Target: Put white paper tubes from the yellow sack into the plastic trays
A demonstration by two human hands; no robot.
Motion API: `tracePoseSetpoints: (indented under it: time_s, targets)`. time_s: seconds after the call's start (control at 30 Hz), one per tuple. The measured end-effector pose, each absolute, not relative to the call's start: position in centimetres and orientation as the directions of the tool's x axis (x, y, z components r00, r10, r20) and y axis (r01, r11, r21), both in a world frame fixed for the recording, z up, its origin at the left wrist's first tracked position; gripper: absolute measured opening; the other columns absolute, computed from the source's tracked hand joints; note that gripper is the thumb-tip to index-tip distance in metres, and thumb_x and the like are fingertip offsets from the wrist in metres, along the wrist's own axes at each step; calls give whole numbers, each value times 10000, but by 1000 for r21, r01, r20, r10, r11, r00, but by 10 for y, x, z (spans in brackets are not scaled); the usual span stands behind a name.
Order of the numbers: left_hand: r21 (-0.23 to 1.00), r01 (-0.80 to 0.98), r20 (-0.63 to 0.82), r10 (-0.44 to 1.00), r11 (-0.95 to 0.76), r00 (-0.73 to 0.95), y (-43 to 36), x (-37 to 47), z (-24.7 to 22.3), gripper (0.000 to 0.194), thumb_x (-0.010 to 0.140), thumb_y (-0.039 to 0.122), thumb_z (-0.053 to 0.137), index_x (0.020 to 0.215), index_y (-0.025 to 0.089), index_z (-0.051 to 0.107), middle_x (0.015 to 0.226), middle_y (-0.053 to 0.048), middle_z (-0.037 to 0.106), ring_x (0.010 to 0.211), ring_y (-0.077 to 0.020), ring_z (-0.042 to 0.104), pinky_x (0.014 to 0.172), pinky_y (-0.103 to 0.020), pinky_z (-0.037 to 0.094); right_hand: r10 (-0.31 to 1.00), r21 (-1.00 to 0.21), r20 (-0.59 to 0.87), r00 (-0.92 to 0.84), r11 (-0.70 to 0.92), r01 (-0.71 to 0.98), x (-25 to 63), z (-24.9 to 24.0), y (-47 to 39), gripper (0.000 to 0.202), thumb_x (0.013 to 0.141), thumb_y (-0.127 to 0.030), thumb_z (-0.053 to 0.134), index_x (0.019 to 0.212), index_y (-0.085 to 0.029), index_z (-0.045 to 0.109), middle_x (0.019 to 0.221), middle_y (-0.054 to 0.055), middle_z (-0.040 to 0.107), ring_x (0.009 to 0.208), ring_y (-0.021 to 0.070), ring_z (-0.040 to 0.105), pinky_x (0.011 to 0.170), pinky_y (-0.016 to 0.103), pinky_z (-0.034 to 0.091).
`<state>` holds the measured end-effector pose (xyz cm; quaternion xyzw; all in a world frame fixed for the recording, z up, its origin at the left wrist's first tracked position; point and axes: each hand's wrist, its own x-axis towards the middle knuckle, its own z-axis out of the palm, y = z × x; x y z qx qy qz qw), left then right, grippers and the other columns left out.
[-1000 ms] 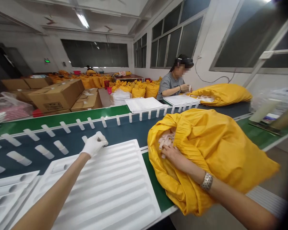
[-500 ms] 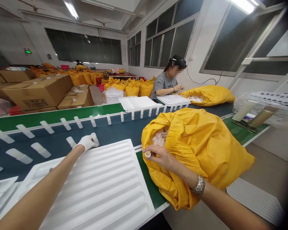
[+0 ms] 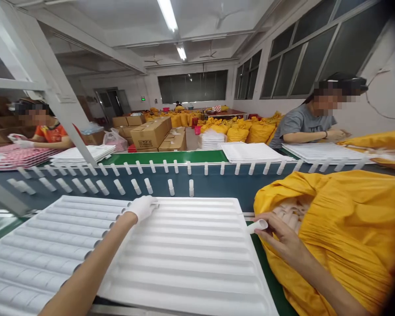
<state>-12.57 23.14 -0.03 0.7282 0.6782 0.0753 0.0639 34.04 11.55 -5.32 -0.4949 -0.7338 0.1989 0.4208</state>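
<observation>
My left hand, in a white glove, is closed at the upper left of a white ridged tray. A short pale tube-like end shows by its fingertips; whether it is gripped I cannot make out. My right hand is bare and pinches a white tube, its hollow end showing, just past the tray's right edge. Beside that hand lies an open yellow sack with pale tubes in its mouth. Left of the ridged tray, long white tubes lie side by side, with dark round ends.
On the dark belt ahead stand two rows of short white tubes. Across it, one person works at right beside stacked white trays, another at left. A white post rises at left; cardboard boxes lie behind.
The view has swung left. My left hand has moved from a short tube on the belt to the tray's left end; that tube now stands on the belt. My right hand still holds a tube.
</observation>
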Motion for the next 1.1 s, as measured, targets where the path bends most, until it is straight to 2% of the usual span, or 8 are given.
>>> tracePoseSetpoints:
  time_s: [0.2,0.33,0.4,0.5,0.57,0.73,0.87,1.1]
  targets:
    - [172,980,50,995,-97,90,213,-127,-3,203,841,370,626,842,186,713,1019,-121,690,978,-306,669,864,-391,501,928,-879,365,-69,368,302,307,-33,105,366,914,-526,652,1114,-232,566,1093,83,659,876,216,663,792,352,573]
    - [255,957,91,989,-136,116,197,-102,10,330,901,426,473,895,178,690,1037,-144,693,980,-345,660,865,-424,504,913,-904,406,-32,407,131,293,-17,90,366,897,-520,690,1074,-229,556,1124,88,641,991,220,659,871,354,575]
    - [418,887,59,981,-194,187,166,-73,18,414,961,510,394,1028,209,670,1053,-97,703,975,-282,668,877,-371,521,912,-906,411,-2,409,113,286,-15,79,339,903,-496,698,1073,-233,568,1098,88,652,1017,225,647,882,354,572]
    - [844,504,-83,882,-185,463,107,-17,33,478,978,592,405,1222,239,616,973,-55,676,889,-222,637,815,-331,538,908,-906,420,9,419,54,273,-18,64,298,919,-466,693,1083,-247,576,1085,74,667,973,214,653,874,353,572]
    - [936,322,-83,800,-142,594,77,13,42,458,992,588,406,1137,230,652,796,-17,602,745,-175,559,718,-286,510,911,-911,412,-14,413,24,269,-25,56,274,935,-450,678,1103,-253,587,1086,66,671,929,204,658,861,352,571]
    - [954,283,-100,795,-94,598,52,29,47,444,994,558,442,1205,254,687,880,-29,674,785,-175,593,711,-272,524,908,-891,404,-111,418,176,283,-33,45,270,941,-457,668,1109,-246,663,1027,63,678,933,216,640,828,332,544]
    - [919,337,-53,786,-203,617,49,25,32,415,989,491,481,1337,329,639,1361,-19,659,1243,-240,604,1073,-363,484,855,-793,426,-296,510,333,301,-18,40,257,973,-422,638,1147,-239,685,1067,68,699,1010,232,638,907,342,499]
    - [827,293,250,780,-480,574,29,48,2,325,1005,334,502,1313,302,601,1280,-27,700,1176,-226,663,1051,-366,532,887,-835,182,-424,367,410,297,1,34,435,1002,-543,530,826,-166,658,576,-40,523,537,116,477,557,239,382]
